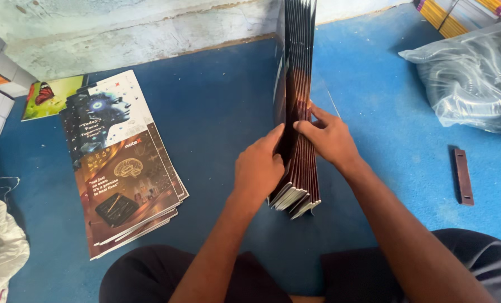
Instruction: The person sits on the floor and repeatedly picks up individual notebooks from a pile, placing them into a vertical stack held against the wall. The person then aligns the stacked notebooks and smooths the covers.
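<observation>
- Glossy brown covers make up the stack of booklets (298, 112) that we see standing on edge on the blue floor (222, 106), rising from between our hands to the top edge of the view.
- We see the left hand (259, 168) pressed flat against the left face of the stack, its fingers close together and curled onto the cover.
- We see the right hand (332, 137) on the right side, with its fingers bent over the near edges of the covers and the thumb laid across them; the fingertips press into the sheets rather than spreading wide.
- At the bottom of the stack the pale page edges (295, 202) fan out slightly just beside our left wrist.
- To the left, well apart from the hands, we see a flat pile of printed covers (124, 168) lying on the floor, with a green sheet bearing a butterfly picture (51, 96) tucked behind it near the wall.
- A clear plastic bag (469, 78) sits at the right, and a small dark brown bar (463, 175) lies on the floor below it.
- White cloth or sacking (0, 247) is bunched at the lower left corner.
- Our knees in dark trousers (149, 278) fill the bottom of the view.
</observation>
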